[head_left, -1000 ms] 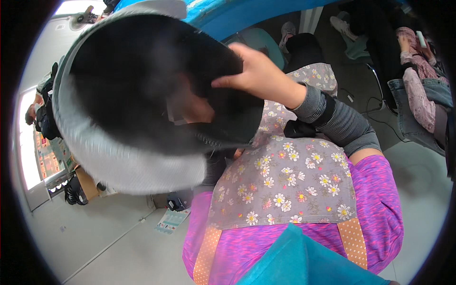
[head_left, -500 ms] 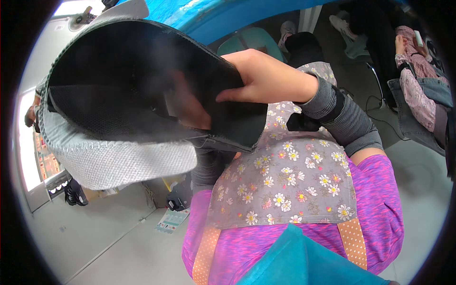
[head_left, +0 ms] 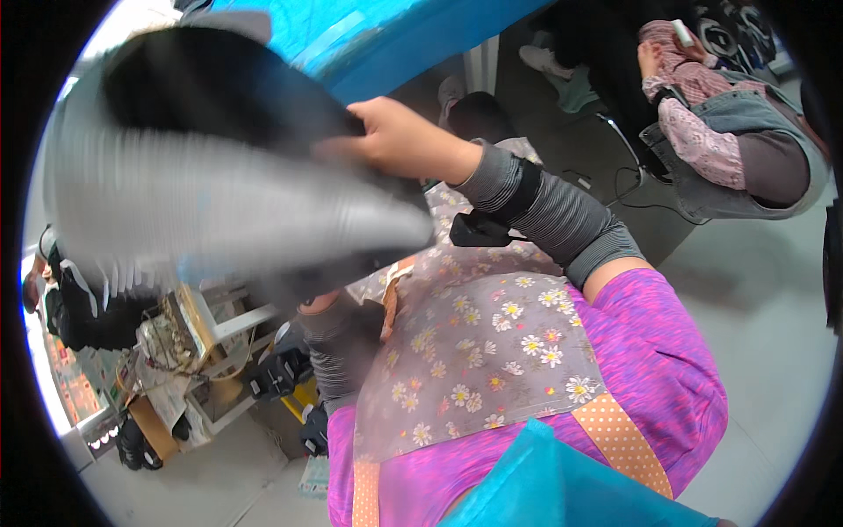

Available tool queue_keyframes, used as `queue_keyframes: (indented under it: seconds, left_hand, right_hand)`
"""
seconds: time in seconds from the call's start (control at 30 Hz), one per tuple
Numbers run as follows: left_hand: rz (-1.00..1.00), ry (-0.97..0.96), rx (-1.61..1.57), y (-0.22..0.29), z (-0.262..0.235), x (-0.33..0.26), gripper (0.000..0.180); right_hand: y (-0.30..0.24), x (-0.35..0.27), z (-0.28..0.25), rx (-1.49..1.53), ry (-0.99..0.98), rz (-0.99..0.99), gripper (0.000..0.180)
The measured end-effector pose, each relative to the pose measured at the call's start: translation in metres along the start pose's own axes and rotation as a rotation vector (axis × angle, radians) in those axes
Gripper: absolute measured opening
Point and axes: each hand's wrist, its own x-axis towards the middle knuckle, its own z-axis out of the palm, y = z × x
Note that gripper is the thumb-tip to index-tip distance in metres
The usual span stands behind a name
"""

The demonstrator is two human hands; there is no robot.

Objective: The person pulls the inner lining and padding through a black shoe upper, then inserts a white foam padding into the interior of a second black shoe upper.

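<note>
Close in front of me, at upper left, is a large grey-white fabric piece (head_left: 219, 198) with a black inside, smeared by motion. It looks like a shoe upper. My right hand (head_left: 386, 136) grips its right-hand edge, the thumb outside and the other fingers partly hidden by the black lining. Below the piece, my left forearm in a grey striped sleeve (head_left: 334, 360) reaches up. Only a bit of skin near that wrist shows; the left fingers are hidden behind the piece.
A blue-covered table (head_left: 378, 44) stands at the top. At the right sits another person (head_left: 720, 132) in a denim vest, holding something small and white. Lower left, a white shelf (head_left: 233, 325) carries a tangle of cords, with black shoes (head_left: 136, 439) on the floor beside it. A cable (head_left: 654, 211) trails across the floor.
My view has turned, so the seated person and the shelf show more. The fabric piece has swung, showing more of its pale outside and less of its black inside. My right hand still grips it.
</note>
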Motion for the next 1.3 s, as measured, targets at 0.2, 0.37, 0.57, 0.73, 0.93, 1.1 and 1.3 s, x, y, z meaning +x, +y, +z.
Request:
queue_keyframes:
  seconds: [0.2,0.37,0.57,0.73,0.93,1.1,1.3]
  left_hand:
    - [-0.040,-0.037,0.063,-0.017,0.007,0.013,0.066]
    - [-0.173,0.179,-0.154,0.006,0.034,-0.018,0.073]
    - [-0.307,-0.324,-0.912,0.016,0.012,-0.014,0.077]
    - [-0.251,-0.328,-0.992,-0.002,0.012,-0.003,0.077]
    - [0.050,-0.082,-0.547,0.001,0.021,-0.009,0.076]
    - [0.196,0.101,-0.379,0.016,0.038,-0.018,0.075]
    - [0.125,0.122,-0.481,0.010,0.028,-0.015,0.072]
  right_hand:
    - [-0.030,-0.020,0.004,-0.205,-0.285,0.498,0.051]
    - [-0.043,-0.028,-0.015,-0.457,-0.444,0.356,0.045]
    - [-0.045,-0.034,-0.020,-0.222,-0.684,0.008,0.030]
    - [-0.028,-0.035,-0.026,-0.214,-0.656,0.085,0.037]
    - [-0.019,-0.037,0.001,-0.637,-0.157,-0.204,0.066]
    - [-0.018,-0.031,0.022,-0.633,-0.002,-0.270,0.062]
    - [0.002,-0.033,0.030,-0.637,0.086,-0.310,0.048]
